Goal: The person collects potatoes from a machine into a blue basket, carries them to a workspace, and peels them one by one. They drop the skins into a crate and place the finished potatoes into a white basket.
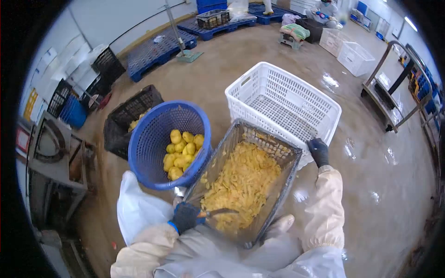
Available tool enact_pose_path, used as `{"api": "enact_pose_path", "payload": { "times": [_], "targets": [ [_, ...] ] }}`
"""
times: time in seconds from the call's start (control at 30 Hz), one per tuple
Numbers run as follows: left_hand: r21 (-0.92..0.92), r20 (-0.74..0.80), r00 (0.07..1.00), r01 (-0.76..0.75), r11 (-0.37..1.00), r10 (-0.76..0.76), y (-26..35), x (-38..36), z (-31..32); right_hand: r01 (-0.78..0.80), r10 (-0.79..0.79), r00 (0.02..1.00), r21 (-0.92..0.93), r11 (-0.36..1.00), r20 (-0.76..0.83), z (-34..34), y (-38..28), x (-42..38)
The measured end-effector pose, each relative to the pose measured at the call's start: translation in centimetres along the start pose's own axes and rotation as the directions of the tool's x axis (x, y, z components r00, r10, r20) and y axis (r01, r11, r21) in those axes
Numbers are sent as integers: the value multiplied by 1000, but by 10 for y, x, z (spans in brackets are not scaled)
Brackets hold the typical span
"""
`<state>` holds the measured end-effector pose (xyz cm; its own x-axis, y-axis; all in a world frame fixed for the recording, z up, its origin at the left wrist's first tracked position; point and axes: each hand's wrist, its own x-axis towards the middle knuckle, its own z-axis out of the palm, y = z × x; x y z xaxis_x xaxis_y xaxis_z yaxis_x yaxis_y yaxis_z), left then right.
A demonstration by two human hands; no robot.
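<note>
The left grip [185,217] holds a knife [219,211]; red-and-white label [22,140] illegible.

Left hand [185,217], dark glove: grips curved-bladed knife [223,211], blade above near end of plastic-lined crate [274,197]. Right hand [318,152], dark glove: at rim of white slatted basket [254,110], near right corner. Lined crate: heap of yellow potato peelings [243,178]. Beside its left edge: blue round basket [143,139], yellow potatoes [183,155] within. Behind that: black crate [115,139]. Floor [222,55], far left edge: blue pallet [150,53]. Floor, right edge: platform trolley [382,97].
</note>
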<state>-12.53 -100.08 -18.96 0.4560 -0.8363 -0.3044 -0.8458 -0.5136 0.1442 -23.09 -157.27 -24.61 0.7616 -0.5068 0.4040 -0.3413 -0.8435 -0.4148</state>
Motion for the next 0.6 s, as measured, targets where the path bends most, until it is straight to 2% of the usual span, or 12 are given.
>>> {"api": "enact_pose_path", "payload": {
  "times": [0.03,0.07,0.13,0.27,0.3,0.33,0.37,0.4,0.43,0.53,0.57,0.6],
  "targets": [
    [-18,31,999,32,999,-31,1,-1,-6,-117,138,984,165,979,-117,-9,-2,-5],
    [-41,66,996,71,997,-68,2,-5,-6,-41,63,965,92,995,-256,-17,-1,-8],
    [-248,-507,857,-41,968,-94,-9,-17,39,-132,145,949,67,989,-278,-41,-14,-24],
    [-421,-320,849,271,865,-421,11,-36,-15,-176,187,981,181,968,-45,-123,-109,-60],
    [-486,-489,774,141,863,-403,5,-36,1,-153,172,985,336,929,-27,-127,-126,-72],
    [-827,-161,848,163,538,-505,-9,-37,14,-154,170,985,331,931,-20,-132,-148,-81],
    [-966,39,852,167,200,-523,-13,-42,17,-172,172,984,385,907,34,-137,-170,-92],
    [-972,226,855,169,-162,-467,-12,-47,9,-188,170,982,437,879,82,-139,-191,-103],
    [-933,285,846,138,-331,-451,-6,-63,-10,-157,130,987,409,899,95,-145,-217,-111],
    [-929,195,910,52,-368,-365,-6,-90,-8,-104,5,979,481,871,203,-128,-276,-152],
    [-883,221,946,91,-460,-238,-15,-98,0,-165,43,975,576,801,220,-110,-288,-167],
    [-882,213,947,81,-464,-240,-15,-108,-2,-160,30,966,499,851,258,-113,-317,-178]
  ]
}}
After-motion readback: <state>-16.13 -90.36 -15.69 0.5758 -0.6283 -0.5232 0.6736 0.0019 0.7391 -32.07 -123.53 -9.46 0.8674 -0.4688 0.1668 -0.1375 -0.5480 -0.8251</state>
